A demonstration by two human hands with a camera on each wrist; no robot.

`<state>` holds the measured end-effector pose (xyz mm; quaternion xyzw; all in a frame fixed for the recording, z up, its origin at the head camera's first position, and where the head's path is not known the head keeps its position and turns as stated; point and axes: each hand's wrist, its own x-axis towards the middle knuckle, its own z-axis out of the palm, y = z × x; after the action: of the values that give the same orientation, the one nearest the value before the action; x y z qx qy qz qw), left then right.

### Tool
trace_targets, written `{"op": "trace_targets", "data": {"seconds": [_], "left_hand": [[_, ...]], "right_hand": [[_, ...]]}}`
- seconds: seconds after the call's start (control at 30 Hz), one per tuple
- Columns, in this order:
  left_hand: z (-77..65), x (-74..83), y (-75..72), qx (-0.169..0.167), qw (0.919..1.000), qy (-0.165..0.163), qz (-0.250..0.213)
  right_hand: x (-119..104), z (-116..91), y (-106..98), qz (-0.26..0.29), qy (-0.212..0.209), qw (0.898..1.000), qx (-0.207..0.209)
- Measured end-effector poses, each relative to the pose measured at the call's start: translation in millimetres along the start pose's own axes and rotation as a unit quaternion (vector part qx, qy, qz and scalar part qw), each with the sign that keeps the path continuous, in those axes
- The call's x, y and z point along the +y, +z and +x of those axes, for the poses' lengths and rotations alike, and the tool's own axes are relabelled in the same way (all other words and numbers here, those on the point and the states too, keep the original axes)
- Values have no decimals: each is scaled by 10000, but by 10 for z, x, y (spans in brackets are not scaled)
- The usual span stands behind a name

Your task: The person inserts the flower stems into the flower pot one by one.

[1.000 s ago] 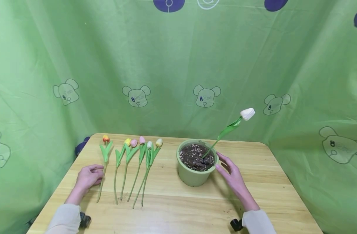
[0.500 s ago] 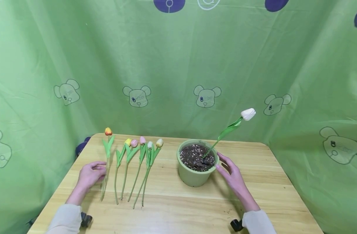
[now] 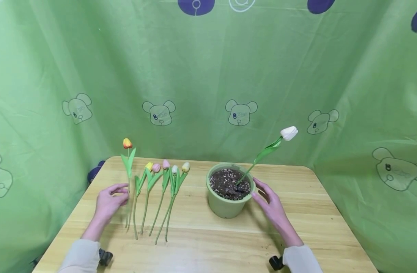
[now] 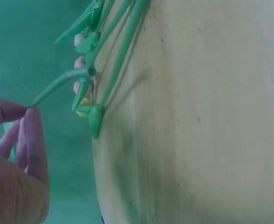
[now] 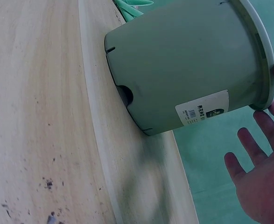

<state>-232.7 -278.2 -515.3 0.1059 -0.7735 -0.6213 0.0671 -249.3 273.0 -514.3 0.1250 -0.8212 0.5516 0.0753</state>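
My left hand (image 3: 109, 201) pinches the stem of an orange-red tulip (image 3: 127, 143) between thumb and fingertips. That tulip stands nearly upright above the left of the table; in the left wrist view its stem (image 4: 57, 85) slants away from the fingertips. My right hand (image 3: 272, 204) rests its thumb and fingertips against the rim of a light green flowerpot (image 3: 223, 206), the other fingers spread and loose. Dark soil (image 3: 225, 182) fills the pot. Planted in it, a white tulip (image 3: 289, 133) leans far to the right.
Several tulips lie on the wooden table (image 3: 208, 246) between hand and pot, among them a yellow tulip (image 3: 149, 165) and a pink tulip (image 3: 166, 163). Soil crumbs (image 5: 49, 184) dot the tabletop. A green curtain (image 3: 201, 68) surrounds the table's back and sides.
My left hand has raised the orange-red tulip off the table and shifted slightly right, the bloom tipping up. The right hand and flowerpot have stayed put.
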Motion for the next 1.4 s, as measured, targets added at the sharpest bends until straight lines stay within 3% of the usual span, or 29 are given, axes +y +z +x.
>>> {"op": "trace_targets", "data": {"seconds": [0.23,0.73,0.93,1.4], "left_hand": [[-9,88,98,71,9989,148,-445],[-97,357,580,33,9903,617,-1243],[-90,499,820,-129,9837,936,-1532],[-61,816,1241,-456,9717,1200,-1984]], "right_hand": [[-6,-3,23,-9,-24,10000,7],[-5,0,21,-93,-24,10000,17],[5,-3,16,-159,-62,9998,72],[12,-6,24,-122,-234,9996,108]]}}
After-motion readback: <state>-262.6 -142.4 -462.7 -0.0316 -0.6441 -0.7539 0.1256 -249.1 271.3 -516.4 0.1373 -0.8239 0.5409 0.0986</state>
